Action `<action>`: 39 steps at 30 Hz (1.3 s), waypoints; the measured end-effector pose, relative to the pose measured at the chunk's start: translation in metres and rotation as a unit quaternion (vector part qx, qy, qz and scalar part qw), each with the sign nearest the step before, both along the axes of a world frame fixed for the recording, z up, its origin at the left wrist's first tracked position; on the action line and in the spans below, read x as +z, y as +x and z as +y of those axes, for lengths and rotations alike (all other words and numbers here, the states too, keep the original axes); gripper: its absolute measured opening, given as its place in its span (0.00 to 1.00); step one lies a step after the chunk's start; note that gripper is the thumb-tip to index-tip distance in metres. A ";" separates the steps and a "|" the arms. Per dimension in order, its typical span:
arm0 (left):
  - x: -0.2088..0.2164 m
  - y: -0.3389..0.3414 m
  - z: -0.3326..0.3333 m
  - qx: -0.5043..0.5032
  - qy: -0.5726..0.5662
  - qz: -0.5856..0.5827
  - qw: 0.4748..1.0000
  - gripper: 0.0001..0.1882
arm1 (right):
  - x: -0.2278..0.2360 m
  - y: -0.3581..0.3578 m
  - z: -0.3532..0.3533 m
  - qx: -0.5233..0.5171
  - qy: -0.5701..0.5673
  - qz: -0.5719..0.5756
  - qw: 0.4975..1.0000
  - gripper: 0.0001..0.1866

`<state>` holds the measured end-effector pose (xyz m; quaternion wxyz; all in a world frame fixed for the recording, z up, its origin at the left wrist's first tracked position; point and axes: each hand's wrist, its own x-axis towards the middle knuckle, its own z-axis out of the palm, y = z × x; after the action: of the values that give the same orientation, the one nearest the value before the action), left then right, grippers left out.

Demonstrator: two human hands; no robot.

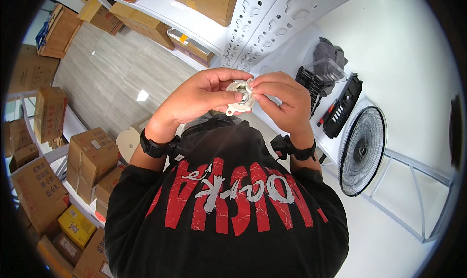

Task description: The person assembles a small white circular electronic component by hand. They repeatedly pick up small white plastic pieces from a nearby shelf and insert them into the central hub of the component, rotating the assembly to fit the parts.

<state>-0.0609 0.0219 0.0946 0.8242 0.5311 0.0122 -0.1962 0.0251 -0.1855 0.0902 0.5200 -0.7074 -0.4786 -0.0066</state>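
In front of my chest, my left hand [202, 94] grips a round, off-white plastic housing [235, 108] with small looped tabs at its edge. The left thumb presses on its face, beside a grey ring near the centre; the fingers curl behind it. My right hand [284, 97] is closed in a pinch at the housing's upper right edge. Its fingertips cover a small white piece or tab there, and I cannot tell whether that is separate from the housing. Each wrist wears a black strap.
On the white surface to the right lie a black slotted tray [343, 106], a clear plastic box [328, 69] and grey cloth [327, 54]. A round black fan [364, 151] stands nearer. White perforated shelving [258, 15] rises ahead. Cardboard boxes [92, 156] fill shelves at left.
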 end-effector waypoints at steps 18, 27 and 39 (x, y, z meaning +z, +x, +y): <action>-0.009 0.008 -0.014 0.038 0.061 -0.012 0.997 0.20 | -0.002 -0.002 -0.010 0.032 -0.018 -0.126 0.991 0.11; -0.002 0.008 -0.016 0.047 0.068 0.017 0.996 0.20 | 0.000 -0.006 -0.011 -0.012 0.004 -0.031 0.999 0.08; -0.007 0.014 -0.016 0.054 0.019 0.072 0.996 0.17 | -0.004 -0.008 -0.019 -0.049 -0.057 -0.003 0.997 0.14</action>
<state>-0.0471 0.0059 0.0873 0.8206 0.5294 0.1038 -0.1889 0.0169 -0.2045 0.0861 0.4763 -0.7586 -0.4446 -0.0068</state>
